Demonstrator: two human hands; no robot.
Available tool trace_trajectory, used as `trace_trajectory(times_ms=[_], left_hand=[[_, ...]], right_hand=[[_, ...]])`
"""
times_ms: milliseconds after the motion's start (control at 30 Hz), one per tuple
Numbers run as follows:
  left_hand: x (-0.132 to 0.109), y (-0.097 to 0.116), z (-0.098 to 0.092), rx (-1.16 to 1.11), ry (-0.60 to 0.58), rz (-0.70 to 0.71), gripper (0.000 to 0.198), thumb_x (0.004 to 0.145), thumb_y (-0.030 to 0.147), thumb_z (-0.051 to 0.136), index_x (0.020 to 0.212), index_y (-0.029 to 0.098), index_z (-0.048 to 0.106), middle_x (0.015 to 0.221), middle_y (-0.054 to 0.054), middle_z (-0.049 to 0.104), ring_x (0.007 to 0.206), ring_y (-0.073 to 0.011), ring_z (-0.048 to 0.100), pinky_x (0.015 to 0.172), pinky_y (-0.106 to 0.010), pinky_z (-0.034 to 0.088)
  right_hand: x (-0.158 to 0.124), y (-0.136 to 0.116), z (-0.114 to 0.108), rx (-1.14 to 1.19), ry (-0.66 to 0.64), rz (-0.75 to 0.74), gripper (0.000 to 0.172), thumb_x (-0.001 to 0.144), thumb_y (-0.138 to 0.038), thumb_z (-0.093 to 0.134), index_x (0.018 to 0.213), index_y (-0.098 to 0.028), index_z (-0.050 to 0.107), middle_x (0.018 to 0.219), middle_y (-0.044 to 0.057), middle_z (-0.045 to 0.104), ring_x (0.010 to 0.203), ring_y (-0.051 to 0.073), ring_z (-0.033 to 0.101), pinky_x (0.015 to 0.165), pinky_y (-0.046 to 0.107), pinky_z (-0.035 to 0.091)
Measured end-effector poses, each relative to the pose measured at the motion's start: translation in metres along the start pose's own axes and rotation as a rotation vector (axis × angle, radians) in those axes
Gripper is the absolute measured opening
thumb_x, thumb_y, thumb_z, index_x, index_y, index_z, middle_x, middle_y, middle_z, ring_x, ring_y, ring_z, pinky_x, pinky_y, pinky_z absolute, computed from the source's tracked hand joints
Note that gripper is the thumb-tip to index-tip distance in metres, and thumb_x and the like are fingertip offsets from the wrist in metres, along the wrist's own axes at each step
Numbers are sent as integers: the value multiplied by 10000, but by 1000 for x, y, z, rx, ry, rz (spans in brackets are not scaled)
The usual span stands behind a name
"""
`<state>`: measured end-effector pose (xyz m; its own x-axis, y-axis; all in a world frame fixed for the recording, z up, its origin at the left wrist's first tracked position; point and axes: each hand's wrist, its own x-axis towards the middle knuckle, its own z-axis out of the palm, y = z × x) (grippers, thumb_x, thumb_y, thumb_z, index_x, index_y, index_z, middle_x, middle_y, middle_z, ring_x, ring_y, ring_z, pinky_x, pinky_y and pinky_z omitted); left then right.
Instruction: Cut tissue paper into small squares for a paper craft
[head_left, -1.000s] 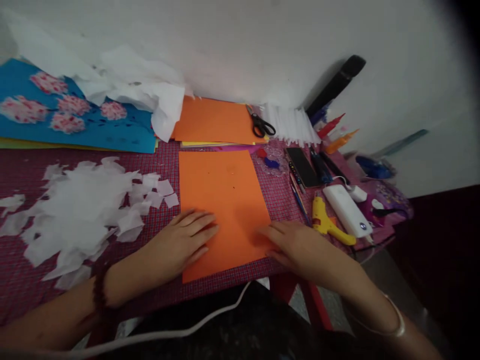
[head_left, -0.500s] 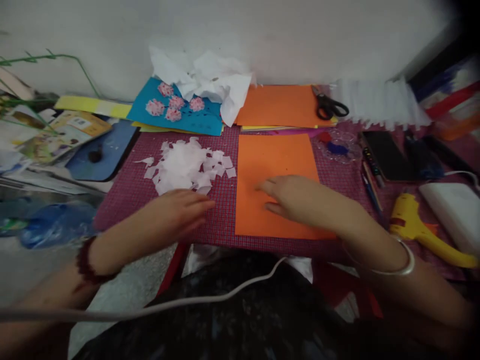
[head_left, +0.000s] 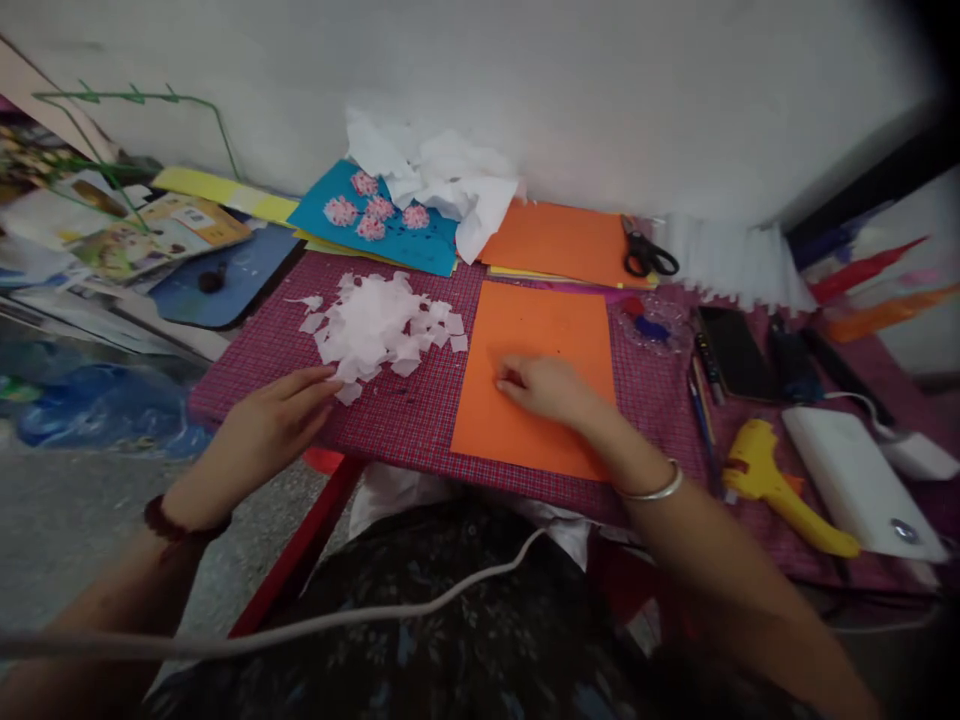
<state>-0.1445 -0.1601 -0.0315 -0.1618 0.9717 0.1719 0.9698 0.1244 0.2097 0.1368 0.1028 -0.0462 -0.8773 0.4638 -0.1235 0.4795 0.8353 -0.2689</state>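
Note:
My left hand [head_left: 281, 415] is at the table's left front edge, fingers stretched out, with the tips at the near side of a heap of small white paper pieces [head_left: 371, 320]. Nothing shows in its grasp. An orange sheet [head_left: 536, 315] lies flat on the checked tablecloth, right of the heap. Over the middle of this sheet is my right hand [head_left: 551, 385], its fingers loosely bent and slightly smeared, with a gap by the thumb. I see nothing held there; whether it touches the sheet is hard to tell.
Blue card with pink paper flowers [head_left: 371, 207], crumpled white paper [head_left: 450, 170] and black scissors [head_left: 646, 250] on orange sheets line the wall. At right lie a yellow glue gun [head_left: 772, 485], a phone [head_left: 739, 350], pencils and a white box [head_left: 855, 480]. A white cable [head_left: 450, 595] crosses my lap.
My left hand has moved left, away from the space between heap and orange sheet. The right hand's fingers, outstretched before, are now more bent. The camera view has shifted.

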Motion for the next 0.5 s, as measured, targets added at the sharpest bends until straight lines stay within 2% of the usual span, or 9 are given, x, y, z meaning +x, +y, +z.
trace_trajectory(times_ms=[100,233,300,400,500], left_hand=[[15,1,11,45,17,-52,364,959,319,407,1190,225,672,1372,-117,617,1187,-297,640,1022,-447,508],[35,-2,11,91,51,-109,271,935,310,439,935,202,688,1149,-118,665,1051,-272,638,916,-401,506],[47,-5,4,67,97,-147,224,921,300,475,869,189,663,1040,-94,651,954,-228,613,855,-351,481],[71,-14,-12,-51,157,-210,142,875,255,553,869,161,659,969,-53,620,860,-169,542,825,-300,422],[99,-30,-27,-134,141,-264,137,854,241,597,884,132,673,887,-23,613,790,-133,498,764,-261,393]], right_hand=[[1,-1,3,-16,19,27,212,981,-322,524,1011,-171,669,914,84,747,778,215,632,623,293,300],[3,1,5,-8,30,25,197,972,-320,538,989,-174,668,914,79,748,777,209,631,618,288,303],[4,2,6,-1,42,18,186,967,-317,547,971,-178,670,914,74,748,769,203,627,614,285,302],[5,3,7,18,69,17,178,962,-314,554,969,-177,668,917,73,746,751,197,616,613,285,300],[4,2,6,37,82,22,173,959,-309,560,951,-173,667,914,77,741,740,196,606,610,287,293]])
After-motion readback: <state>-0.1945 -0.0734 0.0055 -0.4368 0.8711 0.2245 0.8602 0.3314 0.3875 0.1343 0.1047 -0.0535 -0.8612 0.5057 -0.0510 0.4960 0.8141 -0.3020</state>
